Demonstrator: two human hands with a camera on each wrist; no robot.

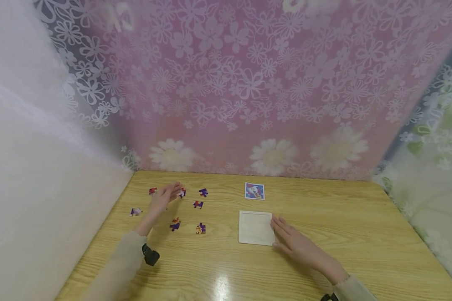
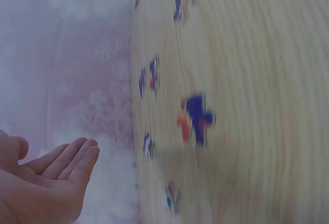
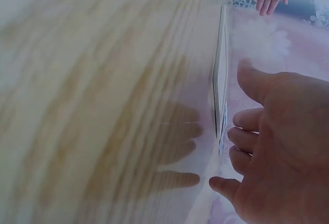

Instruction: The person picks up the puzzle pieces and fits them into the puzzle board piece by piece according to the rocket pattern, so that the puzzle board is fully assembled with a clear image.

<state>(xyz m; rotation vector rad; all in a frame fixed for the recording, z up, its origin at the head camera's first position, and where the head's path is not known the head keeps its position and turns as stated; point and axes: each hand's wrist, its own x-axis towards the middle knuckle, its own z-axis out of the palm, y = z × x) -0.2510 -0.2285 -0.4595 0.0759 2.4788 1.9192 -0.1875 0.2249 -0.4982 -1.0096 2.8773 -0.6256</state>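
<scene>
Over the left part of the table, my left hand (image 1: 163, 200) is held above scattered jigsaw pieces, fingers straight and nothing in them. One piece (image 1: 182, 192) shows just by its fingertips; in the left wrist view the hand (image 2: 51, 183) is clear of the tabletop, apart from the pieces (image 2: 198, 118). A square, pale puzzle tray (image 1: 256, 228) lies flat right of the middle. Along its right edge is my right hand (image 1: 294, 240), fingers extended and fingertips at the rim; whether they touch it I cannot tell. The right wrist view shows this hand (image 3: 282, 142) relaxed, holding nothing.
Behind the tray lies a small picture card (image 1: 254, 191) with a cartoon figure on blue. Other loose pieces lie to the left, among them a purple one (image 1: 203, 192) and a purple-and-yellow one (image 1: 201, 228). A flowered curtain (image 1: 248, 83) borders the wooden table (image 1: 346, 217) behind.
</scene>
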